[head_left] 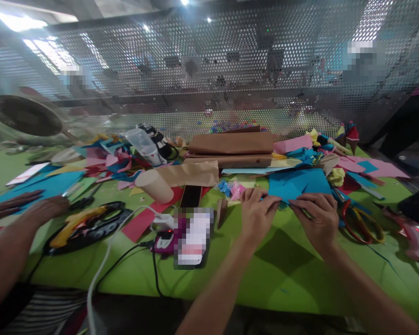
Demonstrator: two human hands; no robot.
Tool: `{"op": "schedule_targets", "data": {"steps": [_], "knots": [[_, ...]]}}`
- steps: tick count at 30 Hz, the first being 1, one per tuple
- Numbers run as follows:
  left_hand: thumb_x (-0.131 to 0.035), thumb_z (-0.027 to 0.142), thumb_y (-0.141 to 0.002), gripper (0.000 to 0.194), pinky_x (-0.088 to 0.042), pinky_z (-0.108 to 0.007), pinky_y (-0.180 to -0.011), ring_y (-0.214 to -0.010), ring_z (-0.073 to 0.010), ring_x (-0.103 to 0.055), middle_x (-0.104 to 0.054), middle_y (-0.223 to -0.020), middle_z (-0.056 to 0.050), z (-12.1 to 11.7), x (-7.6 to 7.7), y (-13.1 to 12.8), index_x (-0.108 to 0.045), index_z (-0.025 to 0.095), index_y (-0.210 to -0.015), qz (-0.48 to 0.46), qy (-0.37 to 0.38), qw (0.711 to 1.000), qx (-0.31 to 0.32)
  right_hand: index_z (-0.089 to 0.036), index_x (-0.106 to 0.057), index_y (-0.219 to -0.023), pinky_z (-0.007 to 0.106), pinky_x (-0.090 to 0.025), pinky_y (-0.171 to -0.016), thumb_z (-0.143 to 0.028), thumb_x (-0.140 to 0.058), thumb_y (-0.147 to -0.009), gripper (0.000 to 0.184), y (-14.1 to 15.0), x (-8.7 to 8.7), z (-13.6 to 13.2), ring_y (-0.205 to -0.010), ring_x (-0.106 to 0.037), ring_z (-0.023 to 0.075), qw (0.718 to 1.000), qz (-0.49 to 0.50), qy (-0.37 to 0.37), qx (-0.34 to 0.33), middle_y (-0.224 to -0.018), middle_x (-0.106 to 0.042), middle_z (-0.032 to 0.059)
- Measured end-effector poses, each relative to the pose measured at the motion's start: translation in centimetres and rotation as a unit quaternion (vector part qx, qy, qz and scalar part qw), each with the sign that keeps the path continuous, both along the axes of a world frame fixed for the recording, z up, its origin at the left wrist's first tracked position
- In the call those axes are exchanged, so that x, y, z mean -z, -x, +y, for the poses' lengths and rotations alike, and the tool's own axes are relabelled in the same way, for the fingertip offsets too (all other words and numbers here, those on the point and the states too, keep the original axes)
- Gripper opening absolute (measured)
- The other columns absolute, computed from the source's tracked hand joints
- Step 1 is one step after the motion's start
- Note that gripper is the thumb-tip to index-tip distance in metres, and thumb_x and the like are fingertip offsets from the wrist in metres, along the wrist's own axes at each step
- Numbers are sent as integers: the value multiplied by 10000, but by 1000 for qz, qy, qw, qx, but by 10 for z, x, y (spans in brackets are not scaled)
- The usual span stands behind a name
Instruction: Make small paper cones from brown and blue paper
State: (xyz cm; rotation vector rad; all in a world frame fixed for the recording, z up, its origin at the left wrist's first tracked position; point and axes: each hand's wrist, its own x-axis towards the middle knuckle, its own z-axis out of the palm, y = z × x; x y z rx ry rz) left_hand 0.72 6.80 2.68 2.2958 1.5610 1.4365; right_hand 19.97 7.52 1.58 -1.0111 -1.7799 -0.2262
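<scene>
My left hand [258, 214] pinches something small and blue between thumb and fingertips. Opposite it, my right hand [316, 216] pinches the same blue paper, with a narrow gap between the two hands. Directly behind the fingertips is a larger sheet of blue paper [296, 182]; I cannot tell whether the pinched part belongs to it or is a separate piece. Small folded pink paper [236, 190] and blue paper [224, 187] shapes sit left of my left hand. Scissors with red and yellow handles [361, 223] lie right of my right hand.
A pink glue gun [414, 235] lies at far right. Phones [195, 237], a purple power strip [163, 244], cables and a cardboard tube [154, 186] occupy the left. Brown paper [230, 143] lies behind. Another person's hands [47, 209] rest at far left on the green table [265, 288].
</scene>
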Motion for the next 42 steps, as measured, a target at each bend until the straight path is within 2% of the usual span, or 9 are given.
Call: {"op": "schedule_targets", "data": {"steps": [9, 12, 16, 21, 26, 29, 32, 38, 42], "knots": [[-621, 324, -979, 200, -332, -412, -875, -895, -242, -511, -647, -838, -42, -2, -1, 4, -793, 387, -1060, 52, -37, 994, -90, -274, -776, -973, 400, -469, -821, -188, -759, -878, 130, 3, -5, 0, -878, -689, 212, 997, 9, 23, -71, -947, -773, 30], [-581, 313, -1004, 212, -355, -417, -895, -897, -237, -562, -704, -834, -24, -2, 0, 3, -771, 339, -1094, 41, -6, 998, -56, -268, -772, -956, 395, -473, -806, -177, -765, -867, 127, 4, -3, -1, -850, -688, 210, 998, 6, 21, -59, -911, -777, 23], [-535, 276, -1024, 257, -430, -414, -929, -1015, -241, -626, -753, -1057, -33, 1, -1, 1, -711, 308, -1209, -40, 56, 997, 34, -266, -769, -947, 393, -474, -801, -185, -773, -860, 118, 4, -4, -2, -837, -691, 207, 998, 2, 18, -54, -896, -776, 20], [-645, 232, -952, 620, -462, -471, -1038, -1173, -259, -629, -688, -1289, -71, 4, 7, -7, -409, 328, -1517, -136, 95, 977, 134, -266, -770, -950, 387, -483, -797, -182, -765, -866, 119, 3, -7, -5, -839, -688, 209, 998, 44, 9, -41, -887, -769, 27], [-768, 256, -849, 778, -445, -498, -1072, -1267, -284, -582, -590, -1412, -143, 7, 19, -13, -356, 266, -1508, -231, 118, 960, 109, -269, -767, -955, 397, -510, -837, -239, -742, -888, 78, 3, -8, -8, -910, -661, 230, 980, 168, 92, -50, -934, -725, 42], [-780, 280, -836, 751, -486, -475, -1020, -1188, -277, -625, -634, -1326, -156, 12, 19, -10, -392, 221, -1476, -310, 178, 928, 108, -261, -761, -942, 396, -517, -838, -282, -748, -881, 66, 1, -6, -5, -935, -649, 235, 954, 252, 150, -68, -951, -700, 47], [-787, 334, -834, 614, -540, -430, -934, -1027, -247, -688, -719, -1140, -136, 16, 16, -5, -515, 167, -1359, -419, 245, 863, 139, -258, -759, -922, 398, -511, -848, -304, -760, -867, 72, -2, -4, 0, -943, -644, 235, 937, 290, 178, -82, -947, -699, 42], [-902, 436, -681, 486, -566, -431, -932, -1004, -284, -726, -774, -1111, -123, 12, 11, -5, -754, 156, -1048, -514, 363, 745, 223, -265, -776, -928, 415, -506, -903, -333, -747, -876, 90, -1, -3, 3, -1018, -639, 249, 945, 240, 202, -93, -1007, -695, 56], [-919, 427, -660, 495, -542, -469, -1001, -1078, -304, -714, -775, -1142, -111, 9, 11, -6, -778, 178, -1065, -525, 370, 739, 207, -286, -769, -1072, 450, -476, -987, -389, -744, -877, 222, -3, -2, 3, -1143, -609, 268, 948, 196, 229, -104, -1190, -662, 76]]}}
